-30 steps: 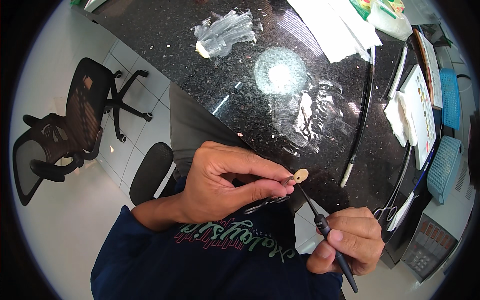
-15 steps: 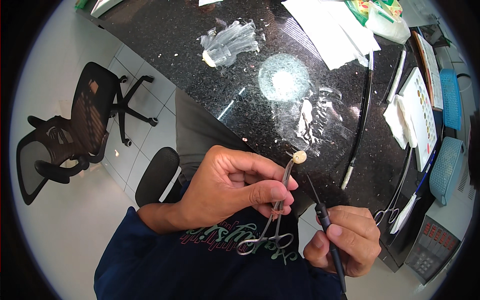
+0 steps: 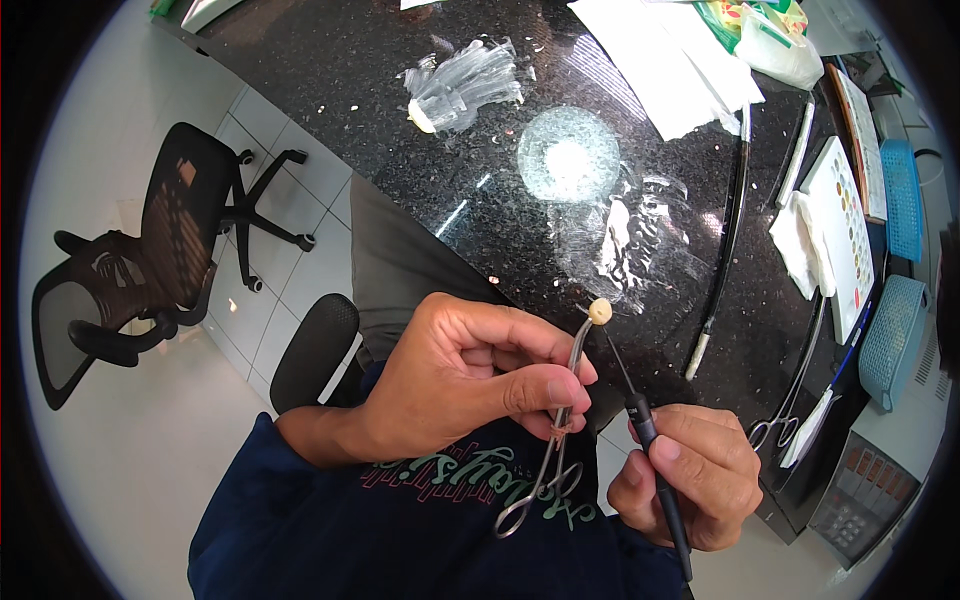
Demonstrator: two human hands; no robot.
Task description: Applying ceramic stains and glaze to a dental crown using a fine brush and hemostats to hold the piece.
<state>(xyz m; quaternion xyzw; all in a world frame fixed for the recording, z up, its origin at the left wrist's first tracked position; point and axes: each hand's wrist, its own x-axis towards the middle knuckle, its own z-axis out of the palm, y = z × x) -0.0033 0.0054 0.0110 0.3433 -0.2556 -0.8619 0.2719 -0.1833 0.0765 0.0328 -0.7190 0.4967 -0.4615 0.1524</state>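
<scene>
My left hand [image 3: 470,380] is closed round a pair of metal locking forceps [image 3: 578,350], with the thumb pressed on the shanks and the finger rings hanging below. A reddish-brown band is wrapped round the shanks. At the jaws sits a small rounded cream piece [image 3: 600,311], perhaps a tooth crown. My right hand [image 3: 705,475] grips a slim black fine-tipped brush [image 3: 642,420] like a pen. Its thin dark point lies just below the cream piece; whether they touch I cannot tell.
The dark speckled worktop [image 3: 480,215] carries white smears and a round reflection. Papers [image 3: 665,70], a black tube [image 3: 735,220], a white palette with coloured dots [image 3: 845,240], a crumpled tissue [image 3: 797,245] and scissor-handled forceps [image 3: 775,430] lie rightward. A black chair [image 3: 185,200] stands left.
The forceps have turned in my left hand, so their rings and the cream piece face differently. The brush point has moved up and left, closer to the piece.
</scene>
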